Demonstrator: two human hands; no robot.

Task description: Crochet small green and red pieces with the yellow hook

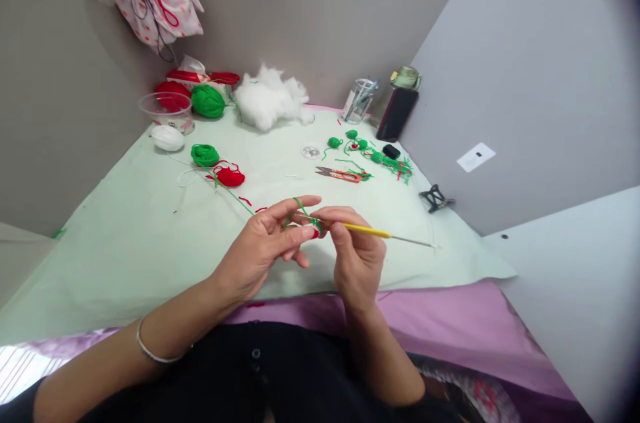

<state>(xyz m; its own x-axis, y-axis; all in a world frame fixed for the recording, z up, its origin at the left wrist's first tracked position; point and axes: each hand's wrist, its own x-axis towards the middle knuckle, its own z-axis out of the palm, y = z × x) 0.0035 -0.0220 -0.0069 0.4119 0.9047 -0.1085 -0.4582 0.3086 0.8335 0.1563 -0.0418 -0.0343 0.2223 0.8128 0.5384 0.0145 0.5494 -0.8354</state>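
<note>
Between the fingertips of my left hand (273, 236) is a small crochet piece (316, 228) in green, white and red. Green yarn (235, 196) loops over my raised left index finger and trails back to a green yarn ball (205, 155) on the table. My right hand (357, 253) grips a crochet hook (367, 230) by its yellow handle. One metal end meets the crochet piece; the other points right. Fingers partly hide where hook and stitches meet. A small red yarn ball (230, 176) lies beside the green one.
Orange-handled thread snips (345, 174) lie beyond my hands, near small green crocheted balls (335, 142) and yarn scraps (400, 168). White stuffing (270, 100), a plastic tub (167, 118) and a large green yarn ball (208, 101) stand at the back. A phone (397, 114) leans at right.
</note>
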